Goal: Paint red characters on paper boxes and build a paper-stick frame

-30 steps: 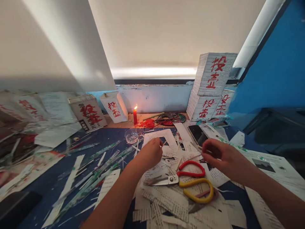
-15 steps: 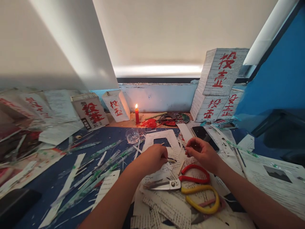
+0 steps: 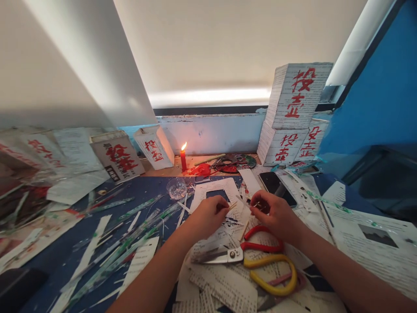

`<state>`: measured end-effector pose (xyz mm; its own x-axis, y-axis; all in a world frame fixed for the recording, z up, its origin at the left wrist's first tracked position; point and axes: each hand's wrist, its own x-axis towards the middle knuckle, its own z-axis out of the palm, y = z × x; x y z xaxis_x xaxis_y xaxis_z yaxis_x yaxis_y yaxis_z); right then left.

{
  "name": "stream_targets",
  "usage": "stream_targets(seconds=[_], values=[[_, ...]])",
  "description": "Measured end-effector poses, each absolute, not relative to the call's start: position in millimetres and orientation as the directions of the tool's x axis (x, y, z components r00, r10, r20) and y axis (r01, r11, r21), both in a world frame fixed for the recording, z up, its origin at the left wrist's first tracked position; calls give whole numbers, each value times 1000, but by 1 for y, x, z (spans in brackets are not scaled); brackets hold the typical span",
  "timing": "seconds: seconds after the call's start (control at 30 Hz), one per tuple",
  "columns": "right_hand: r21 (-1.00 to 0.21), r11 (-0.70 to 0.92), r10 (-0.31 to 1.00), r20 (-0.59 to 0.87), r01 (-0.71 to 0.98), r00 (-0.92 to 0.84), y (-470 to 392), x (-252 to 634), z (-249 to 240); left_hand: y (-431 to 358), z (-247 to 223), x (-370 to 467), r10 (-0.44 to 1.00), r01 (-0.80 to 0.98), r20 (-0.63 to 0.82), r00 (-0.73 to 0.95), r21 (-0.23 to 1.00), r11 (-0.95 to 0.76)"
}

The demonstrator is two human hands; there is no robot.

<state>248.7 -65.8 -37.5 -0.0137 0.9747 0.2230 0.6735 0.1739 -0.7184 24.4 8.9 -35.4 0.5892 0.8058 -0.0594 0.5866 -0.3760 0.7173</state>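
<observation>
My left hand is closed in a pinch on thin pale sticks, whose tips point up and to the right. Facing it, my right hand pinches a narrow white paper strip between thumb and fingertips. The stick tips and the strip are close together, and I cannot tell whether they touch. Below both hands, scissors with one red and one yellow handle lie on printed paper scraps. Behind the left hand is a paper sheet with a rectangular cut-out.
A lit red candle stands at the back. Paper boxes with red characters are stacked at right, others standing left. A phone lies beyond my right hand. Clear-and-green plastic strips litter the blue tabletop.
The sticks in my left hand now tilt upward, and a white strip shows at my right fingertips. My hands are slightly nearer each other. The view has shifted a little; the candle flame leans right.
</observation>
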Motion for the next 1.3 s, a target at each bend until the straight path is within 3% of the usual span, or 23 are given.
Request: stream_targets(seconds=[0.3, 0.57, 0.83, 1.3], values=[[-620, 171, 972, 232, 766, -30, -65, 253, -37, 10, -41, 25, 870, 602, -104, 482, 761, -243], [-739, 230, 939, 340, 633, 56, -71, 246, -32, 1, -31, 31, 760, 290, -76, 645, 945, -152], [-711, 288, 922, 387, 642, 15, -72, 244, -34, -7, -24, 35, 714, 154, -47, 698, 984, -86], [-692, 297, 924, 382, 658, -16, -73, 244, -34, -5, -32, 34, 731, 210, 22, 682, 952, -224]])
